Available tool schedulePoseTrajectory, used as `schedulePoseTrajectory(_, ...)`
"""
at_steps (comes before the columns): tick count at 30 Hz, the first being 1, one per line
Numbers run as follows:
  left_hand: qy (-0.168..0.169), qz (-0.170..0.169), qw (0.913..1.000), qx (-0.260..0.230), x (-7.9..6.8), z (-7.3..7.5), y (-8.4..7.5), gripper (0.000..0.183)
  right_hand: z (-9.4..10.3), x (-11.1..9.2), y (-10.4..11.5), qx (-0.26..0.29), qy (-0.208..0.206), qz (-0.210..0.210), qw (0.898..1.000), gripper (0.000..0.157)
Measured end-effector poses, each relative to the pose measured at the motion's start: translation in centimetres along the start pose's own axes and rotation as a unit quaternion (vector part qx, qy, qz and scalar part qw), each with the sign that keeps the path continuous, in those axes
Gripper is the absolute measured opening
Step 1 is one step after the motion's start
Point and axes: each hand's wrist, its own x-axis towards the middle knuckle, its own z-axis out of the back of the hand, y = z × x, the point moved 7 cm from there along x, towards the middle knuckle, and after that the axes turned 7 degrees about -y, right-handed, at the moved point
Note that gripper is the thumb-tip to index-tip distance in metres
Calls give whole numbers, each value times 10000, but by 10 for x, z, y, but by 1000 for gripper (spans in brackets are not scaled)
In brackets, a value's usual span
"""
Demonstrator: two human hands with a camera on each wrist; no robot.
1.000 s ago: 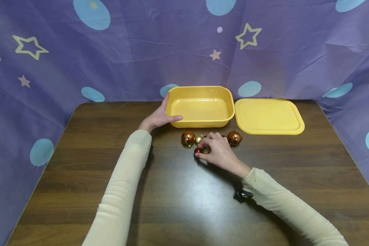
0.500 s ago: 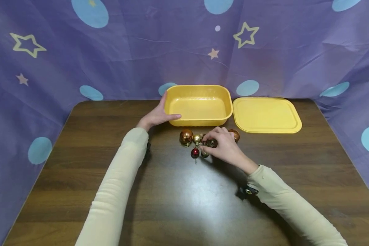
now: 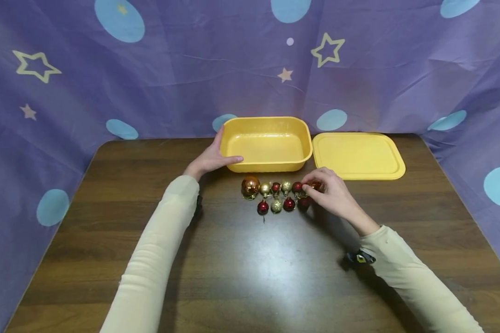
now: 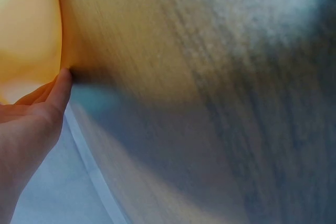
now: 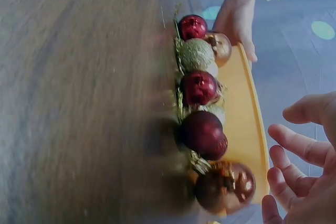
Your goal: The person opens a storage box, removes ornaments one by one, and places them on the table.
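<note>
My left hand (image 3: 213, 159) rests against the left end of a yellow plastic container (image 3: 271, 167), thumb along the front rim, straight fingers at the side wall. In the left wrist view the fingertips touch that wall (image 4: 31, 35). Christmas baubles lie before it in two short rows: a shiny bronze bauble (image 3: 250, 186) at the left end, small red and gold ones between. At the right end sits another bronze bauble (image 5: 227, 186), partly covered by my right hand (image 3: 331, 192) in the head view. The right wrist view shows that hand's fingers spread, with a gap to the baubles.
A yellow lid (image 3: 359, 156) lies flat to the right of the container. The brown wooden table (image 3: 233, 268) extends toward me, and a purple patterned cloth (image 3: 171, 69) hangs behind its back edge.
My right hand has let go of the small red bauble at the left and moved right to the bronze one, uncovering the two rows. The left hand has stayed on the container.
</note>
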Motion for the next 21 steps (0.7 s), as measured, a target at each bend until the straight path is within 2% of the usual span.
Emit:
schedulePoseTrajectory(7, -71, 54, 10000, -15, -2, 2, 0, 112, 12, -2, -11, 78, -10, -332, 9994, 13)
schedulePoseTrajectory(14, -83, 188, 9989, -415, -9, 10, 9, 99, 30, -4, -23, -151, -200, -253, 9994, 17)
schedulePoseTrajectory(17, -120, 216, 9995, -198, -16, 15, 13, 94, 38, -4, -26, -214, -145, -131, 9996, 22)
schedulePoseTrajectory(21, -151, 47, 9997, 203, -25, 21, 16, 88, 47, -3, -29, -459, 12, 87, 9989, 32)
